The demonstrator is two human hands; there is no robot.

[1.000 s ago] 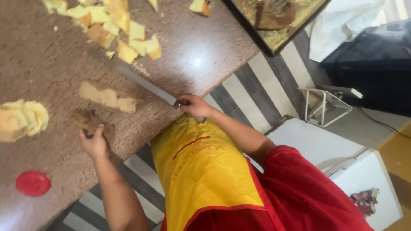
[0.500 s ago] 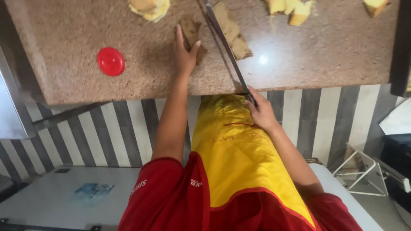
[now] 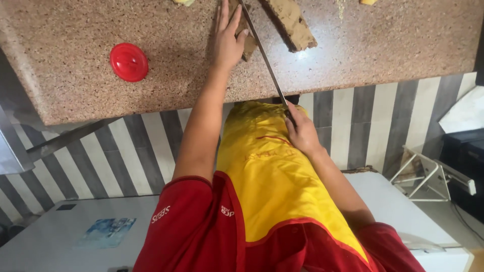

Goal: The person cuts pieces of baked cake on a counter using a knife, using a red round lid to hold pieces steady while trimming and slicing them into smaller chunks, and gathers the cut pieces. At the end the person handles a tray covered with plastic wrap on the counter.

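Press your left hand [image 3: 228,43] flat on the brown slab [image 3: 245,30]; right hand [image 3: 301,132] fingers stay wrapped round the long knife [image 3: 262,53], so slice slowly.

Speckled brown granite counter [image 3: 353,55] as landmark, round red lid [image 3: 129,62] on its left part, tan-brown slabs [image 3: 290,22] at its far edge, silver knife blade [image 3: 264,55] across it, grey-and-white striped floor [image 3: 353,126] below it, yellow apron [image 3: 272,176] over red shirt [image 3: 196,231].

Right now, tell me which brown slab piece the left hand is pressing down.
The piece left of the knife, under the left hand: piece. The other brown piece lies right of the blade, untouched.
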